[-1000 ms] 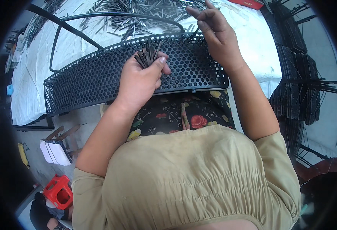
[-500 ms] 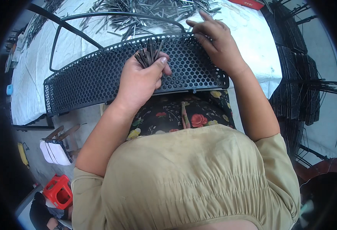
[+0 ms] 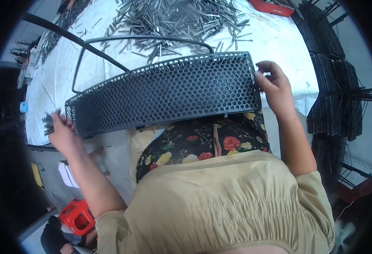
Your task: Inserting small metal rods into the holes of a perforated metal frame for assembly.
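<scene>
A long black perforated metal tray [image 3: 165, 91] with a curved far side lies across the near table edge, over my lap. A black bar frame rises behind it. Just beyond the tray's left end, my left hand [image 3: 64, 134] is closed around a bundle of thin dark metal strips [image 3: 49, 122]; slight blur softens both. At the opposite end is my right hand [image 3: 278, 86], its thumb and bent forefinger apart beside the end wall. The thumb tip comes up to the wall; whether it presses on it I cannot tell. Nothing shows in that hand.
Loose metal strips [image 3: 173, 19] lie heaped on the white-covered table [image 3: 285, 51] behind the tray. A red box [image 3: 272, 7] sits at the far right. Dark perforated panels [image 3: 332, 91] are stacked to the right. A red stool [image 3: 77, 216] and another person [image 3: 55, 239] appear at lower left.
My left hand has swung left with the strips, from above the tray's middle to past its left end. My right hand has come down from the far rim to the right end. The view has shifted slightly.
</scene>
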{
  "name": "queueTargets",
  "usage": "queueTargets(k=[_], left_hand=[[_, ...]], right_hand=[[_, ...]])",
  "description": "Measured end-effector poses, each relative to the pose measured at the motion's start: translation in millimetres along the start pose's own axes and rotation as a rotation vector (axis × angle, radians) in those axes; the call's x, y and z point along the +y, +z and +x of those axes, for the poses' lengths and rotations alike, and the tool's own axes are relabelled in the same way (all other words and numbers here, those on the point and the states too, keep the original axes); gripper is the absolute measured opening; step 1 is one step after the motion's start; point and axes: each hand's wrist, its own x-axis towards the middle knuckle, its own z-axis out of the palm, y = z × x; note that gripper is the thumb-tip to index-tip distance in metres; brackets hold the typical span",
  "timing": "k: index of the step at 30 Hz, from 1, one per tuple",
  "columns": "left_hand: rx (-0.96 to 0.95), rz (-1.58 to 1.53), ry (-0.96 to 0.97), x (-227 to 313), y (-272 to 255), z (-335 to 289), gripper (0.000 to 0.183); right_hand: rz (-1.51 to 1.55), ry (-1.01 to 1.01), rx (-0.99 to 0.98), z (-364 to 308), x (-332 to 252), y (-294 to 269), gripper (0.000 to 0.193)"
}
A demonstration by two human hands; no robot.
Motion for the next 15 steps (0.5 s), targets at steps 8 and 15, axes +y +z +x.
queueTargets(k=[8,15], left_hand=[[-0.07,1.129,0.257,-90,-85,124,0.033],[-0.154,0.924,-0.074,-110,-65,131,0.036]], right_hand=[[0.239,0.211,-0.041,-4,18,9,0.027],[-0.077,0.084,0.087,2,34,15,0.036]])
